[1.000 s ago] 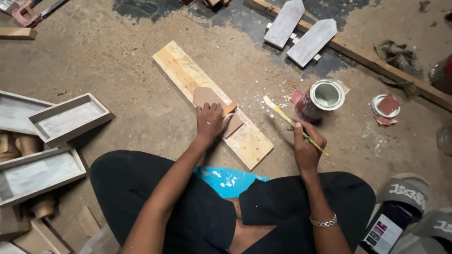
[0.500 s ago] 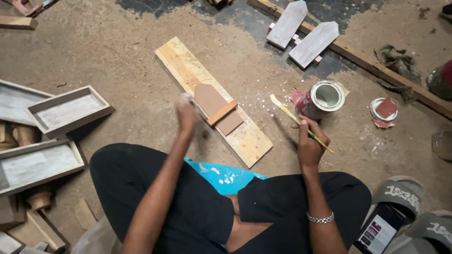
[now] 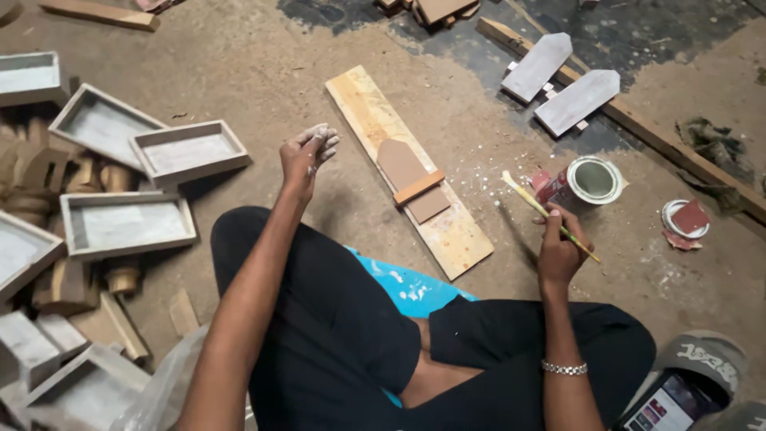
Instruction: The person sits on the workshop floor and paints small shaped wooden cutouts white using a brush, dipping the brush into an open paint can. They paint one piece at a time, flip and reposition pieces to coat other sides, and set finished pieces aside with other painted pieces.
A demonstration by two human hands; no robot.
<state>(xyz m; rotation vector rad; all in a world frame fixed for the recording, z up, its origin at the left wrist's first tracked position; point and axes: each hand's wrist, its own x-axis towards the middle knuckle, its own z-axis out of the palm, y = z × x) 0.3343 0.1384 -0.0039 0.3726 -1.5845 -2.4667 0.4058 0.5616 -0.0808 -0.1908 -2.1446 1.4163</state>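
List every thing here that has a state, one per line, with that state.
Left hand: raised off the floor, fingers curled, holding nothing, dusted white.
Right hand: closed around a paintbrush, bristles pointing up-left.
Paint can: open, lid off.
Lid: lying on the floor right of the can.
Brown pointed piece: flat on the plank, unpainted.
Two grey pointed pieces: painted, lying flat.
Trays: upright, grey inside.

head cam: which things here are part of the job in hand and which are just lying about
In use: paintbrush in right hand; open paint can; pointed brown piece on plank; left hand, raised, empty.

Lying about: grey trays; two grey pointed boards; can lid.
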